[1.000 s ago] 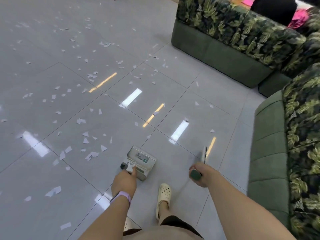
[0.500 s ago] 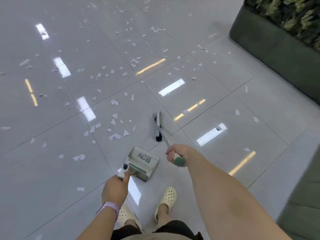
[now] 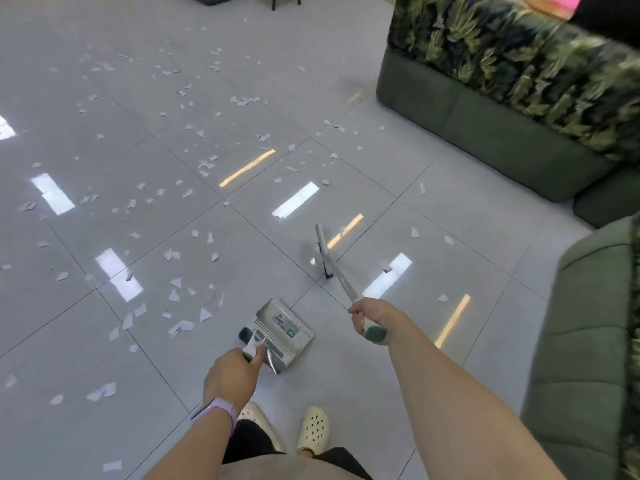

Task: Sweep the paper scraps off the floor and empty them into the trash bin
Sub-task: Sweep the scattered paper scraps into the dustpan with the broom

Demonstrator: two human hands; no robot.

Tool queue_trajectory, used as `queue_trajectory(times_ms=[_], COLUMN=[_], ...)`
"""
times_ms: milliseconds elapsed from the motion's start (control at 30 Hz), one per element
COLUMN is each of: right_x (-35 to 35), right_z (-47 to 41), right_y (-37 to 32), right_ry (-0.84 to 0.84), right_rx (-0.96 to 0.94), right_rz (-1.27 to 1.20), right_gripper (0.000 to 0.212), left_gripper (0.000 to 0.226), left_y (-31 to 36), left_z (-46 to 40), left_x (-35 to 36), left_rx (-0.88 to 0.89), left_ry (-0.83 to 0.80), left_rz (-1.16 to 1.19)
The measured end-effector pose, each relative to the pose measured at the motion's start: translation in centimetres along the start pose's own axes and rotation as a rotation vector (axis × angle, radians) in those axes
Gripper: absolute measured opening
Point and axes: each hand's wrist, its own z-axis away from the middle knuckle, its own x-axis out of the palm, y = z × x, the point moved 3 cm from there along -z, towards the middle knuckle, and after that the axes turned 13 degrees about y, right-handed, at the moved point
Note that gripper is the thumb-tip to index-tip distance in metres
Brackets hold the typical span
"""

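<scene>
Sweeping stance: left hand (image 3: 231, 375) clenched around the handle of a metal dustpan (image 3: 284, 333) resting on the floor (image 3: 433, 216); right hand (image 3: 372, 318) clenched around the broom (image 3: 329, 258) handle, bristles touching a tile. Paper scraps (image 3: 180, 327) lie scattered, mostly left of the dustpan. Green sofas (image 3: 485, 133) stand at right.

The person has bare forearms, a lilac wristband (image 3: 225, 412) on the left wrist, dark shorts (image 3: 247, 441) and cream perforated clogs (image 3: 313, 429).
</scene>
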Motion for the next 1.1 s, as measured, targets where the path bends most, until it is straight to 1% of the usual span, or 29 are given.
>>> queue_trajectory(times_ms=[33,167,233,300,367,433,467,567,667,833,967,1033,1100], right_x=[-1.0,-5.9,-8.5,-10.8,-12.8,-14.7,-15.6,-16.9,-17.0,-16.7,-16.3,-16.2,-16.1], right_z=[-0.1,-0.7,-0.8,-0.4,0.2,0.7,1.0,2.1,2.4,2.0,1.7,1.0,-0.2], right_y=[-0.1,-0.5,-0.6,-0.8,-1.0,-1.5,-1.8,-1.9,-0.5,2.5,3.1,2.1,0.5], right_ry=[0.052,0.266,0.340,0.407,0.466,0.539,0.568,0.607,0.614,0.635,0.651,0.649,0.652], right_rx=[-0.016,-0.067,-0.051,0.014,0.069,0.083,0.089,0.128,0.159,0.223,0.244,0.230,0.221], right_rz=[-0.051,-0.237,-0.379,-0.509,-0.540,-0.540,-0.548,-0.616,-0.682,-0.697,-0.647,-0.649,-0.639], right_gripper=[0.009,0.014,0.016,0.016,0.018,0.023,0.022,0.009,0.009,0.010,0.012,0.011,0.015], left_gripper=[0.061,0.063,0.063,0.059,0.056,0.056,0.057,0.055,0.050,0.054,0.054,0.054,0.056], left_y=[1.1,5.9,8.4,11.1,13.7,16.2,17.4,20.2,21.6,22.1,21.5,20.9,20.3], left_z=[-0.3,-2.4,-4.1,-5.8,-7.2,-8.5,-9.2,-11.0,-11.7,-11.8,-13.0,-14.0,-14.7], left_x=[0.4,2.3,3.2,4.1,4.7,5.3,5.7,6.6,6.8,6.9,7.0,6.9,6.6], left_rx=[0.021,0.086,0.091,0.108,0.127,0.150,0.167,0.251,0.343,0.448,0.480,0.467,0.444], left_ry=[-0.008,-0.066,-0.103,-0.134,-0.163,-0.198,-0.215,-0.269,-0.311,-0.351,-0.356,-0.358,-0.362], left_rz=[0.007,0.089,0.179,0.227,0.242,0.243,0.236,0.195,0.137,0.071,0.002,-0.008,-0.012])
